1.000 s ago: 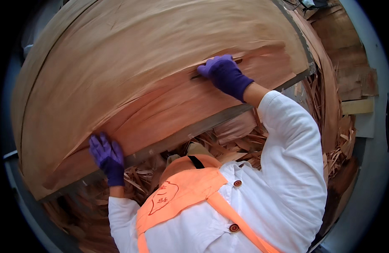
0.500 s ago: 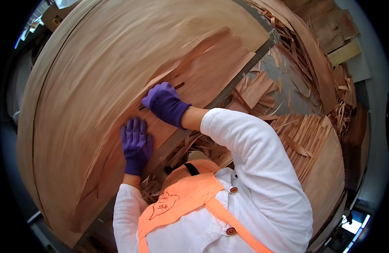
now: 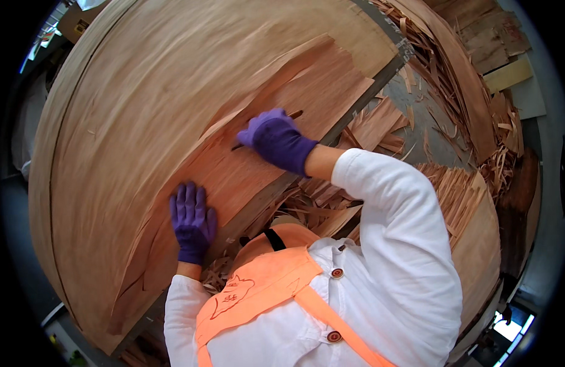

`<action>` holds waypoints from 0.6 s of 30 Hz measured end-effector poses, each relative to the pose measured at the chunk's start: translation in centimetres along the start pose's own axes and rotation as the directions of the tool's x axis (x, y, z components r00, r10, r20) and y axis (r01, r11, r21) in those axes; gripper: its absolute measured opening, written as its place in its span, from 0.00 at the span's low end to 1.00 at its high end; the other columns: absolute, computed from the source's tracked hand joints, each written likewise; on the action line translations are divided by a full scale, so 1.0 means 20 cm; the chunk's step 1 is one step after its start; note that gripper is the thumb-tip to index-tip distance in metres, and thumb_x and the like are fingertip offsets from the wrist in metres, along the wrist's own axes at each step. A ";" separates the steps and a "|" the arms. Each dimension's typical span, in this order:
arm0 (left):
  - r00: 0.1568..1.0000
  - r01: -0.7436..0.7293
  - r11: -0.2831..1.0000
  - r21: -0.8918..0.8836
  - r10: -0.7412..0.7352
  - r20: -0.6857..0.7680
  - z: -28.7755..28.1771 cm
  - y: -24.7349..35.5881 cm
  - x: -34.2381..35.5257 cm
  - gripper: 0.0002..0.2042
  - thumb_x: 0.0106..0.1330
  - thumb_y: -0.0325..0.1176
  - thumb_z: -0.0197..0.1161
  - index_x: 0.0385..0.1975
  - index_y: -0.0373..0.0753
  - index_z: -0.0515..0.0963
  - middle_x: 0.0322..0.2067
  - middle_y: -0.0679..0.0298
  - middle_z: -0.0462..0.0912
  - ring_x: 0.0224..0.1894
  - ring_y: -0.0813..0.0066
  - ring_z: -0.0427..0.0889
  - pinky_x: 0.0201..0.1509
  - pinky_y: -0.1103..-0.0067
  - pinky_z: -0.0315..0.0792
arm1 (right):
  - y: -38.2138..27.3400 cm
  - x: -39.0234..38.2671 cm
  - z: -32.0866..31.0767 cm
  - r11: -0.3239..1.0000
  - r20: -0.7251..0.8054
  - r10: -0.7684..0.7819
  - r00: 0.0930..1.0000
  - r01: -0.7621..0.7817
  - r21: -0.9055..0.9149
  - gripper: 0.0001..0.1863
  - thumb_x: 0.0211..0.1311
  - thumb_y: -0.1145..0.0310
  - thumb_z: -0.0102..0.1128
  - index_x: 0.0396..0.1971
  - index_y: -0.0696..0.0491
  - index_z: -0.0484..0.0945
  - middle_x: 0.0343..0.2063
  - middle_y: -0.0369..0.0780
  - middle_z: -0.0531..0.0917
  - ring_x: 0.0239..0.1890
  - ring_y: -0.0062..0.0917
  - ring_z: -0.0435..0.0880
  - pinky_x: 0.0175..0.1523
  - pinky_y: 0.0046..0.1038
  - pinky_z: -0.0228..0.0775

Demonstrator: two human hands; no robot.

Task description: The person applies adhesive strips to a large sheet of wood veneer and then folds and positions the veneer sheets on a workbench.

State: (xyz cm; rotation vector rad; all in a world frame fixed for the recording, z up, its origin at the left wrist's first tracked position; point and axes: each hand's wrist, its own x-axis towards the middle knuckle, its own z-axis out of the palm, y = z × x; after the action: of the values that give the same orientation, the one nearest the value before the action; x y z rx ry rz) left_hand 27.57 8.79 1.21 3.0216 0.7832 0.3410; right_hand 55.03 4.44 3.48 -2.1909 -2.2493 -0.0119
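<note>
My right hand (image 3: 276,139), in a purple glove, is closed round a slim knife-like tool (image 3: 296,114). Its brown end sticks out on the right of the fist and a thin dark tip on the left, close to the veneer; the rest is hidden in the grip. Under both hands lies a reddish veneer sheet (image 3: 319,85) with an uneven, wavy far edge. My left hand (image 3: 192,220), gloved alike, rests flat on that sheet near its left part, fingers spread and holding nothing. A larger pale veneer sheet (image 3: 148,92) lies beneath and beyond the reddish one.
Torn veneer strips (image 3: 380,125) litter the grey surface right of the table edge. A stack of narrow strips (image 3: 454,196) sits at the right, with a long heap of shavings (image 3: 435,67) behind it. Flat boards (image 3: 478,33) lean at the far right.
My right hand has slid to the right and slightly nearer along the reddish veneer, with the tool in it. My left hand stays flat in nearly the same place.
</note>
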 end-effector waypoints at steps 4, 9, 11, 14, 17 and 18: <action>1.000 -0.003 1.000 -0.008 0.003 -0.003 0.00 0.00 0.00 0.22 0.54 0.36 0.55 0.50 0.34 0.69 0.55 0.49 0.66 0.59 0.49 0.62 0.62 0.57 0.53 | 0.21 -0.11 0.01 0.997 -0.019 0.028 0.999 -0.030 -0.071 0.06 0.55 0.65 0.50 0.30 0.40 0.77 0.24 0.36 0.79 0.30 0.30 0.81 0.29 0.34 0.67; 1.000 -0.005 1.000 -0.017 0.005 -0.008 0.00 -0.01 0.01 0.22 0.54 0.36 0.55 0.49 0.34 0.69 0.55 0.49 0.66 0.59 0.49 0.63 0.62 0.57 0.54 | 0.51 -0.29 0.05 0.988 -0.039 0.024 0.999 -0.030 -0.154 0.07 0.55 0.65 0.50 0.31 0.39 0.77 0.24 0.35 0.79 0.29 0.29 0.81 0.28 0.34 0.67; 1.000 -0.001 1.000 -0.019 0.001 -0.011 -0.02 0.00 0.01 0.22 0.54 0.35 0.55 0.49 0.34 0.69 0.55 0.49 0.66 0.59 0.49 0.63 0.62 0.57 0.54 | 0.63 -0.35 0.07 0.978 0.004 0.038 0.999 -0.036 -0.206 0.07 0.55 0.66 0.49 0.31 0.39 0.76 0.24 0.35 0.79 0.29 0.30 0.80 0.28 0.34 0.66; 1.000 -0.003 1.000 -0.026 0.003 -0.020 -0.03 0.01 0.01 0.22 0.54 0.35 0.55 0.50 0.34 0.69 0.55 0.48 0.66 0.59 0.49 0.63 0.62 0.57 0.54 | 0.86 -0.52 0.12 0.964 -0.048 0.044 0.998 -0.055 -0.260 0.08 0.53 0.67 0.49 0.31 0.40 0.76 0.23 0.35 0.79 0.28 0.31 0.80 0.28 0.36 0.67; 1.000 0.007 0.999 -0.039 -0.008 -0.027 -0.04 0.02 0.02 0.23 0.54 0.34 0.56 0.51 0.35 0.69 0.55 0.50 0.67 0.59 0.50 0.63 0.62 0.57 0.55 | 1.14 -0.85 0.14 0.942 -0.018 0.185 0.983 -0.183 -0.283 0.09 0.51 0.70 0.50 0.33 0.42 0.75 0.25 0.38 0.79 0.28 0.34 0.79 0.28 0.38 0.68; 0.999 0.000 0.999 -0.046 -0.002 -0.038 -0.04 0.02 0.02 0.23 0.54 0.34 0.57 0.51 0.35 0.69 0.55 0.50 0.67 0.59 0.51 0.64 0.62 0.57 0.55 | 1.24 -0.99 0.13 0.907 0.067 0.296 0.953 -0.258 -0.332 0.10 0.50 0.71 0.51 0.34 0.43 0.74 0.26 0.39 0.79 0.27 0.34 0.79 0.28 0.38 0.68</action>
State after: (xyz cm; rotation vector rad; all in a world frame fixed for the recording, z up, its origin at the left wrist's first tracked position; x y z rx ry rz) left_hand 27.98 8.59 2.09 2.9804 0.7683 0.4124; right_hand 80.40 -14.60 0.83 -2.7310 -2.0892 -0.2755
